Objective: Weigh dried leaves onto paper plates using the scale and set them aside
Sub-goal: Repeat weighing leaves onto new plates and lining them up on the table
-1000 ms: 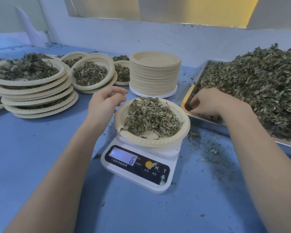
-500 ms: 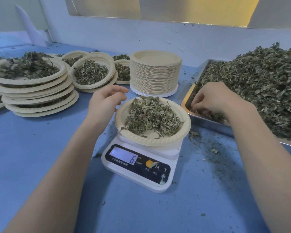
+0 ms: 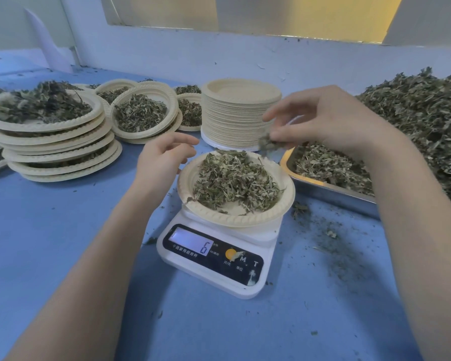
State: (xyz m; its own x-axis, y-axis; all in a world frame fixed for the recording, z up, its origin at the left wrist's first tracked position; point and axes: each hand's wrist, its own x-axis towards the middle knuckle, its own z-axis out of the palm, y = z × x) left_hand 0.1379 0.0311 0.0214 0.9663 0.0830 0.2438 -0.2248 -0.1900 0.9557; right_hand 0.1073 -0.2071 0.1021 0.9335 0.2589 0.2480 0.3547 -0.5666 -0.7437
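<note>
Head cam: 1 scale (image 3: 220, 256) on blue worktop (image 3: 63, 243), display reads 6. 1 paper plate (image 3: 235, 217) w/ dried leaves (image 3: 235, 182) sits on it. Right hand (image 3: 323, 121) pinches small leaf clump (image 3: 268, 143) above plate's far rim. Left hand (image 3: 162, 157) loose, half-curled, holding nothing, just left of plate. 1 tray (image 3: 331, 190) heaped w/ leaves at right. 1 empty plate stack (image 3: 238, 113) behind; filled stack (image 3: 55, 142) far left, count unclear.

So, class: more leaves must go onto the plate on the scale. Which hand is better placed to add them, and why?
The right hand: it pinches a tuft of leaves just above the plate's far rim. The left hand hovers empty beside the plate.
</note>
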